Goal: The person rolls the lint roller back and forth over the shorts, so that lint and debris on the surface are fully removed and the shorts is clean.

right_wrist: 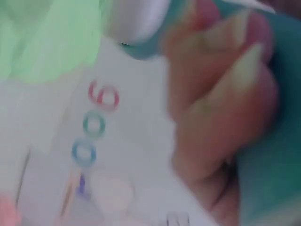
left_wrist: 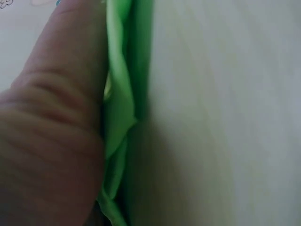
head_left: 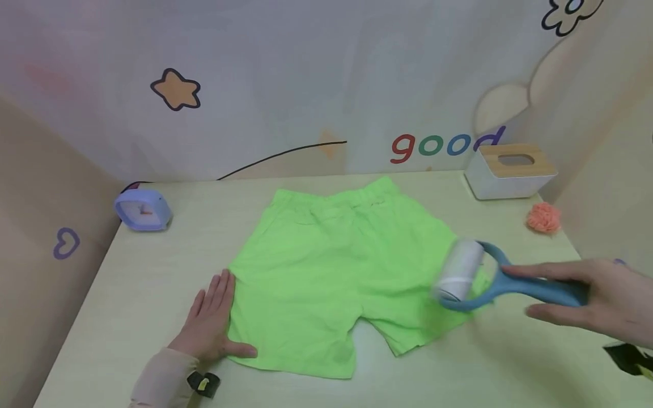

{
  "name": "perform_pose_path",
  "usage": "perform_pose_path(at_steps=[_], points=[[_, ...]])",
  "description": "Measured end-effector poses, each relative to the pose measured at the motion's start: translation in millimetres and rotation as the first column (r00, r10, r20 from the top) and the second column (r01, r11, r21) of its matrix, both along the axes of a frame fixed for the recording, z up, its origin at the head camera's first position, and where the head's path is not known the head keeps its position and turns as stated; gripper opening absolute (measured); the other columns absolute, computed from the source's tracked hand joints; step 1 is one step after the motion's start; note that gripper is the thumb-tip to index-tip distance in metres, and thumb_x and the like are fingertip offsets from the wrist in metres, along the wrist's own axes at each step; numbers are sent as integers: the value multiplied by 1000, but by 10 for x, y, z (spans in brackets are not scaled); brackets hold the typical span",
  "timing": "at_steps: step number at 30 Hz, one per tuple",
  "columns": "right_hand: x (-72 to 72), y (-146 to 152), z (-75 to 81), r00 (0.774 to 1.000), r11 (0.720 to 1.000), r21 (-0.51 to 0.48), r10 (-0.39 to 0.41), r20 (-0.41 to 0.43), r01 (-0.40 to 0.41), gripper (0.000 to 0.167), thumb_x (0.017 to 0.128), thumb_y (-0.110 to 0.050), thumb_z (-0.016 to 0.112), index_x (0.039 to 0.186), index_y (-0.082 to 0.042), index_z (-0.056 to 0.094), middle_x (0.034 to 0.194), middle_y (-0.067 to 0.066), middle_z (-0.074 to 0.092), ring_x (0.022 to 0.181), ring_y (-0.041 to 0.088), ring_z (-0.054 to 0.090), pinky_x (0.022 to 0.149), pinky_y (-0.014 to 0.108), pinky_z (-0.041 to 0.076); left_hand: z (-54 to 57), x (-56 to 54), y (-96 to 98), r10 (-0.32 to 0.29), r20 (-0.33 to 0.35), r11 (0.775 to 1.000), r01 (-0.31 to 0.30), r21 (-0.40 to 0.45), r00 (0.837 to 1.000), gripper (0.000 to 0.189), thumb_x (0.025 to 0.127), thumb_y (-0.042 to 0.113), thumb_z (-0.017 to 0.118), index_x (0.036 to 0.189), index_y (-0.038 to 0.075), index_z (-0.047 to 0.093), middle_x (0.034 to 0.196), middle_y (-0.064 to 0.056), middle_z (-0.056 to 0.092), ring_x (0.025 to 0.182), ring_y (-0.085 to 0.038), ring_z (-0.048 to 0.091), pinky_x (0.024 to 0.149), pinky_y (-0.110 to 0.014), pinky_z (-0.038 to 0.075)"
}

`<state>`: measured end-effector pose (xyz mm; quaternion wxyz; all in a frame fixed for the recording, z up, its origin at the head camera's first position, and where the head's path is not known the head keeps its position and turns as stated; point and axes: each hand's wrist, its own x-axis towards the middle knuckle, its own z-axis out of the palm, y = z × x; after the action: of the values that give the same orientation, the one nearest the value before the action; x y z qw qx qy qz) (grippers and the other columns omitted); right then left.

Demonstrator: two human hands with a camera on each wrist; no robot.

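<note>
Bright green shorts (head_left: 316,266) lie spread on the table, waistband toward the back wall. My left hand (head_left: 211,320) rests flat on their left edge, fingers straight and the thumb over the lower hem. In the left wrist view the thumb side of the hand lies along a fold of the green cloth (left_wrist: 120,94). My right hand (head_left: 597,294) grips the blue handle of a lint roller (head_left: 461,269), whose white roll overlaps the right leg of the shorts. The right wrist view shows the curled fingers (right_wrist: 221,89) round the handle, blurred.
A purple clock (head_left: 144,209) stands at the back left of the table (head_left: 102,317). At the back right are a white tissue box (head_left: 505,184) with a wooden lid and a coral pompom-like ball (head_left: 543,218). A printed backdrop (head_left: 285,85) rises behind the table.
</note>
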<state>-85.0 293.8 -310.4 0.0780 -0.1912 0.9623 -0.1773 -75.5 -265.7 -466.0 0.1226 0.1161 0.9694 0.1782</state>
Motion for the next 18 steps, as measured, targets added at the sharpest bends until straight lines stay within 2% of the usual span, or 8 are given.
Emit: perform_pose_path(at_steps=[2,3,6,9,10,12,15,18], points=[[-163,-383,38,996,995,-65,84,27,-82,52,84,-36,76,133,-32,60,66,-14,46,50,0,37,47,20,35,-2,11,-37,9,-8,1000,-9,11,1000,153,50,82,71,153,-2,-6,161,-21,-8,147,-38,-8,115,-57,-2],[-258,-599,18,989,986,-87,143,36,-139,52,87,-37,73,136,-33,57,73,-15,51,51,0,39,51,20,38,-7,16,-51,12,-11,1000,-11,15,1000,153,50,82,71,153,-2,-6,161,-21,-9,147,-37,-9,115,-57,-3],[-560,-1255,-211,944,937,-111,328,-31,-330,48,92,-32,68,138,-30,56,75,-15,52,54,0,42,56,21,42,-22,8,-69,10,-20,999,-9,32,1000,153,50,80,72,154,-2,-5,161,-20,-8,147,-37,-8,115,-56,-3],[-861,-1896,-482,893,895,-50,436,-112,-443,41,93,-28,65,133,-24,61,88,-13,60,63,3,47,61,24,45,-42,-17,-61,4,-14,1000,-3,26,1000,153,50,81,72,154,-1,-4,161,-19,-7,147,-36,-8,115,-56,-1],[-954,-2085,-562,880,883,-46,459,-127,-467,39,93,-26,65,132,-22,63,87,-11,61,65,4,48,61,25,45,-48,-23,-55,3,-10,1000,-3,18,1000,153,50,82,71,154,-1,-3,161,-19,-7,147,-36,-7,115,-57,-1],[-1124,-2407,-679,867,868,-65,483,-120,-493,35,93,-23,64,128,-19,64,84,-8,62,65,6,50,62,26,46,-69,-31,-47,2,-4,1000,-2,-2,1000,153,49,84,69,154,-1,-3,161,-18,-8,147,-35,-8,115,-56,-1],[-1312,-2721,-779,866,861,-93,497,-58,-500,36,93,-22,63,129,-16,61,76,-7,62,61,7,49,59,25,44,-82,-30,-41,0,-8,1000,-1,-13,1000,154,49,85,68,154,-1,-3,162,-17,-8,147,-35,-8,116,-55,0],[-1420,-2851,-833,867,863,-94,499,7,-496,39,94,-24,62,132,-17,59,73,-6,60,56,7,44,55,25,41,-58,-13,-58,11,-21,1000,-12,-11,1000,154,49,84,69,154,-1,-3,162,-17,-8,147,-35,-7,116,-55,0]])
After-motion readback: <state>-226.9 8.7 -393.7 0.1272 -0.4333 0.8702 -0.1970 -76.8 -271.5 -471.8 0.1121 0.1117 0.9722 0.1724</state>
